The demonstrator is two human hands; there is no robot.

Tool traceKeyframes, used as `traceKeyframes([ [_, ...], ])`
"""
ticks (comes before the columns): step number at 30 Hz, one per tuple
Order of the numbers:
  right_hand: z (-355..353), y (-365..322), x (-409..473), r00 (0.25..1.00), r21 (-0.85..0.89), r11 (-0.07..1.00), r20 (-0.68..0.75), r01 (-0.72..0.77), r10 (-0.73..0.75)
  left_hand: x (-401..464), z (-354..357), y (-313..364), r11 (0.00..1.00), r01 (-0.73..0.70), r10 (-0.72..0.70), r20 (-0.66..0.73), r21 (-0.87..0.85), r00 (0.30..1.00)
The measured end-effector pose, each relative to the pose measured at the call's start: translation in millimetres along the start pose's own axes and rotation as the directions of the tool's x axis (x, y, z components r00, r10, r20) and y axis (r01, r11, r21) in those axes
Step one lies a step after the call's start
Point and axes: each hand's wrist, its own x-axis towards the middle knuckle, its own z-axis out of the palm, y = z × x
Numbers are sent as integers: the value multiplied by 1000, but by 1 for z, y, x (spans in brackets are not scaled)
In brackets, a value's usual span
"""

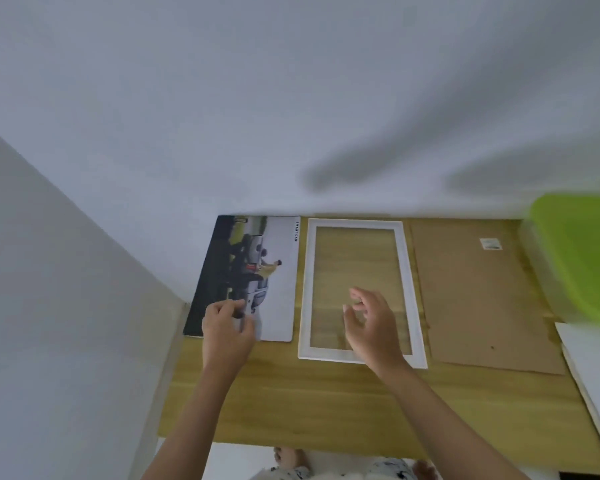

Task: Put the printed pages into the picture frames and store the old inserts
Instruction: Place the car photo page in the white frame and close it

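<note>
A white picture frame [409, 271] lies flat in the middle of the wooden table [291, 403], its glass showing the wood beneath. Left of it lies a printed page [278, 271] with a car photo. My left hand [226, 336] rests on the page's near edge, fingers curled and pinching it. My right hand [371, 323] hovers over the frame's near half with fingers spread and loose, holding nothing. A brown backing board [478, 299] lies flat to the right of the frame.
A green-lidded plastic box [582, 258] stands at the far right. White sheets [596, 382] lie near the right edge. White walls close in at the back and left. Bare wood stretches along the table's near side.
</note>
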Motion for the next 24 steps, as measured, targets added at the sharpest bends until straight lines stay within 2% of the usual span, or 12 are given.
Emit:
traceKeyframes([
  [6, 65, -47, 35, 989, 7, 1000, 146, -8, 7, 29, -38, -55, 981, 191, -191, -1, 32, 982],
  [12, 100, -58, 102, 971, -220, 975, 239, 36, 18, 42, -47, -79, 974, 226, -227, 72, 9, 971],
  [15, 108, -60, 139, 966, -441, 891, 258, 107, 12, 46, -46, -86, 968, 249, -247, 98, -13, 964],
  [18, 115, -64, 174, 954, -586, 797, 296, 147, 42, 52, -45, -89, 960, 275, -270, 100, -42, 958],
  [21, 123, -64, 197, 935, -688, 710, 332, 152, 121, 55, -43, -90, 954, 296, -289, 105, -55, 952],
  [24, 128, -60, 202, 940, -701, 695, 321, 158, 111, 56, -44, -90, 951, 300, -293, 91, -74, 952],
])
